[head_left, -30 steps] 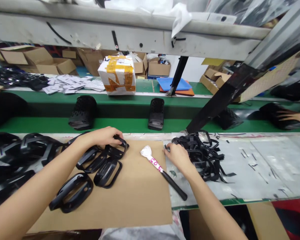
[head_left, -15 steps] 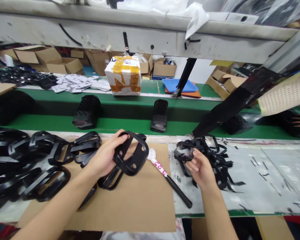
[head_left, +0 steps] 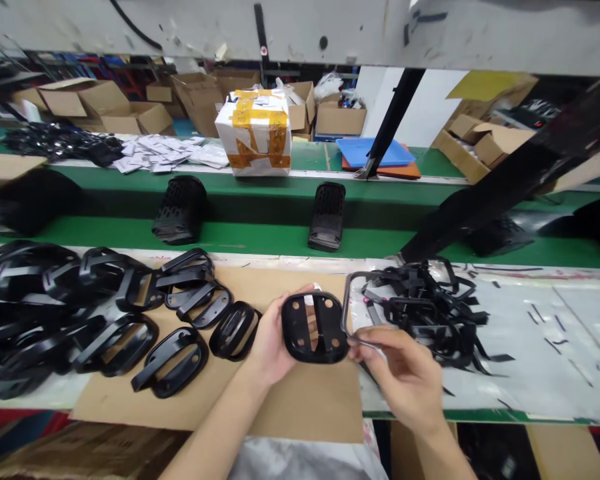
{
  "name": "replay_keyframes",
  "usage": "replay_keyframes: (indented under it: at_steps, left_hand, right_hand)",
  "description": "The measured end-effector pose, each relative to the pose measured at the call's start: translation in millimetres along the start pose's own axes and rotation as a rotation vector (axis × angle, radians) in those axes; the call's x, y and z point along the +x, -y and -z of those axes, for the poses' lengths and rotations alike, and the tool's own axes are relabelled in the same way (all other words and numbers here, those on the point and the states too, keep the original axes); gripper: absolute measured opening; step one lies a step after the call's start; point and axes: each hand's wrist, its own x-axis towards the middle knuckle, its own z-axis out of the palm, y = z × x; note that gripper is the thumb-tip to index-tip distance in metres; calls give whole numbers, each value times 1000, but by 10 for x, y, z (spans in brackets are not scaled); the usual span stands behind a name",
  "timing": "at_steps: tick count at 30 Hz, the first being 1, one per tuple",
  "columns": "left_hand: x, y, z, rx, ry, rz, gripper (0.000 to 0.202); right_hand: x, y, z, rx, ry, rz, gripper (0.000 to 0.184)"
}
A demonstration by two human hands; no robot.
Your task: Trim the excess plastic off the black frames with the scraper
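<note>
My left hand [head_left: 270, 340] grips a black plastic handle plate [head_left: 293, 327], a rounded square with a central slot and corner holes, its recessed side facing me. Between the fingers and thumb of my right hand [head_left: 405, 373] is a thin black rubber gasket [head_left: 347, 300], a bent loop beside the plate's right edge. Whether the two touch is hard to tell. Left of my left hand, several similar handle plates [head_left: 173, 363] lie on a cardboard sheet [head_left: 315, 407]. A heap of black gaskets and strips [head_left: 430, 307] sits beyond my right hand.
A green conveyor belt [head_left: 260, 233] runs across behind the bench, carrying black perforated housings [head_left: 327, 217]. A dark slanted post [head_left: 460, 200] rises at right, below an overhead beam [head_left: 300, 33]. A taped white box [head_left: 255, 133] stands at the back. Strip scraps [head_left: 555, 343] lie on the right side.
My left hand has brought the plate right and down and turned its recessed side toward me. My right hand has drawn a gasket from the heap toward the plate. The view has tilted down.
</note>
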Motion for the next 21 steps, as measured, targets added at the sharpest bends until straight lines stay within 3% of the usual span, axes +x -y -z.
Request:
replay_keyframes:
  at_steps: [3, 7, 9, 13, 17, 21]
  left_hand:
    - [177, -82, -25, 18, 6, 26, 40]
    - [388, -157, 13, 29, 129, 89, 54]
    - [488, -137, 75, 51, 159, 77, 48]
    - [608, -9, 234, 163, 52, -65, 30]
    - [595, 72, 363, 269, -103, -266, 34]
    - [615, 45, 518, 302, -116, -304, 42]
  right_hand:
    - [7, -86, -55, -243, 32, 162, 25]
    - [37, -197, -54, -375, 35, 202, 29]
    - [34, -239, -61, -426, 98, 196, 31]
    - [3, -313, -107, -479, 211, 177, 30]
    - [-34, -346, -166, -481, 293, 192, 36]
    - [-31, -326, -240, -450, 324, 176, 40]
